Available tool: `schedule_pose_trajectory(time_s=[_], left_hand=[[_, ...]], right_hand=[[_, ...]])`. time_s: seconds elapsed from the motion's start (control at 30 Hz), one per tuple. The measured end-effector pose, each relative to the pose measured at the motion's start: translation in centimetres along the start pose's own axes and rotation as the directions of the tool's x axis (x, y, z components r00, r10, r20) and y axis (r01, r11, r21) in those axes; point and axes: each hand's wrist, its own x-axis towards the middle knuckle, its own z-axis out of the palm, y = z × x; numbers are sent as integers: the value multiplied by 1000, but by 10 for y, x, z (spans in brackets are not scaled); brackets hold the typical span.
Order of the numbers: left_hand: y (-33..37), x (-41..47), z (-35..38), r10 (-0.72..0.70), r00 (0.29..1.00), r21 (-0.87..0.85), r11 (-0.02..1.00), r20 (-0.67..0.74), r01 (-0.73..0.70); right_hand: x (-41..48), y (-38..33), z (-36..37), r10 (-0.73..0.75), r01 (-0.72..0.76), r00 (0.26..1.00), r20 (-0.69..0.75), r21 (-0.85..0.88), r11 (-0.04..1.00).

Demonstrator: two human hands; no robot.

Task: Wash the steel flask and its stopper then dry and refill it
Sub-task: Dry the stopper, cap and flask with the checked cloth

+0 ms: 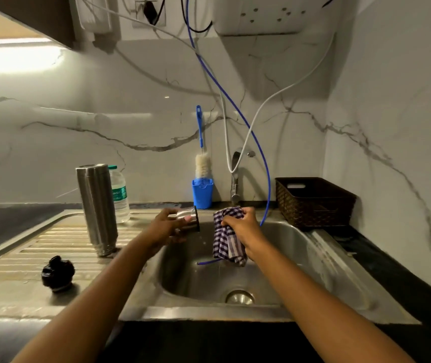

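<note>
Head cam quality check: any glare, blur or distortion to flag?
Head view: under-cabinet light blown out top left, glare streak on the marble backsplash; steel flask shows ghosted edges; left hand and its steel cup slightly soft; wide-angle bows the sink rim.

The steel flask (96, 208) stands upright on the drainboard (52, 242), the black stopper (57, 273) lies apart nearer the front, and the steel cap (183, 213) is held sideways above the basin (287, 260), beside the checked cloth (226, 239).
</note>
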Motion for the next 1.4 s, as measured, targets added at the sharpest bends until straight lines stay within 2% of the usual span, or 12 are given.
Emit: schedule_pose_trajectory(time_s=[0.07, 0.13, 0.37, 0.6, 0.93, 1.17, 1.23, 1.27, 1.3, 1.33, 1.37, 1.4], left_hand=[[-3, 10, 20, -35, 998, -250, 967, 45, 45], [-9, 16, 34, -43, 995, -346, 936, 90, 71], [-42, 28, 49, -46, 983, -335, 936, 179, 105], [-45, 22, 55, -9, 973, -311, 947, 230, 82], [-39, 25, 46, 96, 972, -542, 840, 213, 36], [-39, 23, 50, 212, 960, -441, 890, 181, -113], [-39, 26, 48, 256, 950, -40, 967, 180, -253], [-39, 31, 44, 244, 942, 393, 862, 232, -320], [-42, 33, 41, 166, 938, 740, 579, 305, -343], [-45, 35, 39, 57, 939, 894, 291, 339, -340], [-49, 35, 39, -32, 942, 935, 135, 334, -327], [-52, 37, 38, -59, 944, 941, 117, 326, -317]], right_hand=[[11, -2, -16, -16, 15, 1000, -16, -80, 997], [20, -2, -29, -37, 34, 999, -7, -197, 980], [30, 12, -47, -185, 280, 946, 266, -386, 879], [30, 11, -51, -201, 307, 940, 276, -426, 851], [41, 0, -77, -248, 238, 969, -19, -213, 947], [43, 3, -81, -272, 257, 959, -81, -154, 954], [44, 3, -82, -288, 267, 954, -87, -195, 944], [44, 4, -82, -297, 273, 951, -80, -229, 934], [43, 5, -82, -303, 276, 950, -70, -258, 926], [42, 5, -82, -308, 279, 949, -64, -282, 918], [41, 6, -82, -314, 282, 948, -60, -305, 910], [39, 6, -81, -321, 287, 945, -53, -329, 900]])
